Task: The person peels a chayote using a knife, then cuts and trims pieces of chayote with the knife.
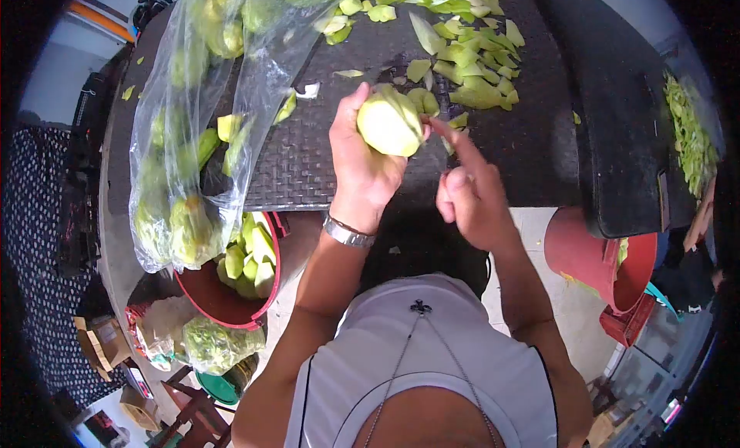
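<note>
My left hand point(361, 159) is wrapped round a pale green, partly peeled fruit or vegetable point(385, 123) and holds it up over the dark woven tabletop point(301, 167). Its exact kind is unclear. Close to its right side is my right hand point(472, 190), the index finger reaching to the pale green surface and the other fingers curled in. Whatever those curled fingers hold is too small and blurred to make out. Behind both hands lies a heap of green peelings point(474, 67), with some loose scraps point(418, 69) nearer to me.
On the left, a clear plastic bag point(254, 86) of green produce hangs over the table edge. Below it stands a red bucket point(231, 315) with pale green pieces. Another red bucket point(566, 244) is at right, near a black chair point(624, 124). Shredded green strips point(690, 136) lie far right.
</note>
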A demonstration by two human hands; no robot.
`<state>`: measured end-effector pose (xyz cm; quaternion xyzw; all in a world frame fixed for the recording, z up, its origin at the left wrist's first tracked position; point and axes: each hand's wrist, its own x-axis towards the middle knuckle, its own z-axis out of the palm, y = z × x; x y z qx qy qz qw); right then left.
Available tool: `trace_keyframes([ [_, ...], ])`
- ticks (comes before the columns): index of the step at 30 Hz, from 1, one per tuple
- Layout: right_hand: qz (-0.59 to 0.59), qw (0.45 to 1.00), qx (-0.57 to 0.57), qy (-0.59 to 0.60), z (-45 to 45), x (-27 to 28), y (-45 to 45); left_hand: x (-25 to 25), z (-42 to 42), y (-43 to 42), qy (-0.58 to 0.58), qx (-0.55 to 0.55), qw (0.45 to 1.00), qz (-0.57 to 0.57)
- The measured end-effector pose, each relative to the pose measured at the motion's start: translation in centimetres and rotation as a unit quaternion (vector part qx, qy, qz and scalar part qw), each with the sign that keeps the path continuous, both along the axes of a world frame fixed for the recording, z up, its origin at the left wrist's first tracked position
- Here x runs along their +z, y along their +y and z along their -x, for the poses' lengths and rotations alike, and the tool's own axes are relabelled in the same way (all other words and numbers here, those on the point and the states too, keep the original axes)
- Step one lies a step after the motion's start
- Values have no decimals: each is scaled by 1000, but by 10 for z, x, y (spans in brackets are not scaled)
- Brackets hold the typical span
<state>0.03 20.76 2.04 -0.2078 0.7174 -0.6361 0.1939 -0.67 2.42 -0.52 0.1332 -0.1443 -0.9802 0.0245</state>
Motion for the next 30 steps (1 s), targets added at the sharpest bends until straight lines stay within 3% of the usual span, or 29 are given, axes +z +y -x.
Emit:
trace_keyframes([
  [7, 23, 1000, -3, 4, -4, -15, -8, 4, 4, 10, -70, 62, 995, 29],
  [30, 15, 999, 27, 9, -2, -20, -8, -8, 3, 10, -54, 87, 991, 90],
])
